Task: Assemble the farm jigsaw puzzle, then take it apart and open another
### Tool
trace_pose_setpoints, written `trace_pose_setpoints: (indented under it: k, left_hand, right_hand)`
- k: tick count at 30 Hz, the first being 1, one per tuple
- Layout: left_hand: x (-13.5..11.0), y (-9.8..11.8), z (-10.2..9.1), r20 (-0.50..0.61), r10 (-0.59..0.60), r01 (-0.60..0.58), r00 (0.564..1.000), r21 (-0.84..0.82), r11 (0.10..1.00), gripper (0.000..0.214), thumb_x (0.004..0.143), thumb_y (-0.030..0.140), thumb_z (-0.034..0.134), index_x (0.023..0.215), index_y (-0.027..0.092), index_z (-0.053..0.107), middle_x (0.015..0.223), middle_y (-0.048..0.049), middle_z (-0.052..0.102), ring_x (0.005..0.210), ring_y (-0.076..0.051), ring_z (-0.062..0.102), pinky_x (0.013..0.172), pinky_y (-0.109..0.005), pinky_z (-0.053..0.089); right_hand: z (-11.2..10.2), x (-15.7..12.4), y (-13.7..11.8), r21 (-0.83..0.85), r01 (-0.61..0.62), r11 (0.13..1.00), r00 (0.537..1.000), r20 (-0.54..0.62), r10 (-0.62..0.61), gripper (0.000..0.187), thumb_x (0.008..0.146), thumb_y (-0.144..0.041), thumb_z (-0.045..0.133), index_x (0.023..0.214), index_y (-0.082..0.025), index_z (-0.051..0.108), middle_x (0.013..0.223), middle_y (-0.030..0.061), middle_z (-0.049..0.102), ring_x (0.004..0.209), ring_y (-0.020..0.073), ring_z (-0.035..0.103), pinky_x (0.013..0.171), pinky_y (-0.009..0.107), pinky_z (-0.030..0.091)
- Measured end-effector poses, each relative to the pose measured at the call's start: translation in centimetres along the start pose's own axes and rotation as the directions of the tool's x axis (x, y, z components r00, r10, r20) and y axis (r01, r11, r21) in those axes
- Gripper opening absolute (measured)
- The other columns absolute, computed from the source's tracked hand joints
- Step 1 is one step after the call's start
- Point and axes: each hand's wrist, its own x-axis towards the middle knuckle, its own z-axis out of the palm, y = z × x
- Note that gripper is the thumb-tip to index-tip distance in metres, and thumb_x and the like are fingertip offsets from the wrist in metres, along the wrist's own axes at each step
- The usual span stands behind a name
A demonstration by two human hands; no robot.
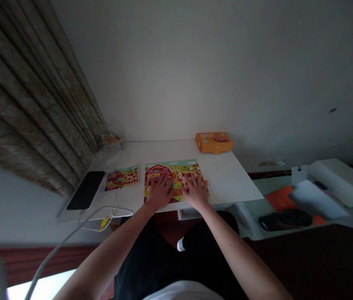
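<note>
A colourful farm-scene jigsaw puzzle (181, 166), with a red barn and green fields, lies flat near the front of the white table. Both of my palms face down on it. My left hand (160, 191) covers part of the barn side with fingers spread. On the cow-patterned right half rests my right hand (194, 191), its fingers also stretched out. What lies under the palms is hidden. Left of the puzzle is a smaller picture card (122, 178) with a similar farm scene.
A black-screened phone (86, 190) lies at the table's left, with a white cable (114, 207) nearby. An orange box (214, 142) stands at the back right. Clear plastic wrapping (110, 143) sits by the curtain (32, 83). Right and lower, a glass surface holds an open white box (317, 200) and a dark object (285, 219).
</note>
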Motion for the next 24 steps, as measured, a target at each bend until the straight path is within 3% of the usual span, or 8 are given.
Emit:
trace_pose_setpoints:
  k: [4, 12, 19, 24]
  left_hand:
    - [-0.1, -0.3, 0.3, 0.003, 0.004, -0.004, 1.0, -0.017, 1.0, 0.06, 0.105, 0.054, 0.038, 0.161, 0.031, 0.04, 0.17, -0.0064, 0.031, 0.158, -0.031, 0.028, 0.128, -0.062, 0.01]
    - [-0.8, -1.2, 0.7, -0.011, -0.023, 0.022, 1.0, -0.065, 0.998, 0.065, 0.104, 0.059, 0.038, 0.164, 0.035, 0.033, 0.17, -0.0045, 0.031, 0.157, -0.033, 0.028, 0.127, -0.061, 0.016]
    - [-1.3, -1.7, 0.0, -0.001, -0.026, 0.026, 1.0, -0.033, 0.999, 0.065, 0.104, 0.059, 0.039, 0.164, 0.034, 0.033, 0.171, -0.0031, 0.029, 0.157, -0.033, 0.03, 0.128, -0.059, 0.017]
    - [-1.6, -3.0, -0.3, -0.001, -0.014, 0.014, 1.0, -0.021, 1.0, 0.063, 0.105, 0.056, 0.038, 0.164, 0.035, 0.032, 0.168, -0.0044, 0.038, 0.156, -0.032, 0.032, 0.127, -0.057, 0.02]
  right_hand:
    - [-0.2, -0.3, 1.1, 0.018, 0.065, 0.998, 0.998, -0.002, -0.065, 0.07, 0.103, -0.068, 0.036, 0.163, -0.033, 0.034, 0.173, 0.0065, 0.022, 0.16, 0.0342, 0.017, 0.125, 0.065, 0.011]
    - [0.3, -0.2, 1.8, 0.02, 0.072, 0.997, 0.997, -0.037, -0.071, 0.071, 0.103, -0.067, 0.036, 0.164, -0.033, 0.03, 0.173, 0.0065, 0.022, 0.16, 0.0328, 0.017, 0.125, 0.064, 0.012]
    - [0.3, -0.3, 2.1, 0.026, 0.078, 0.997, 0.996, -0.046, -0.077, 0.069, 0.104, -0.067, 0.035, 0.164, -0.034, 0.031, 0.173, 0.0058, 0.023, 0.159, 0.0324, 0.02, 0.126, 0.063, 0.014]
    - [0.3, -0.3, 2.3, 0.016, 0.07, 0.997, 0.997, -0.045, -0.069, 0.069, 0.103, -0.067, 0.038, 0.164, -0.036, 0.031, 0.174, 0.0049, 0.02, 0.159, 0.0334, 0.02, 0.125, 0.064, 0.013]
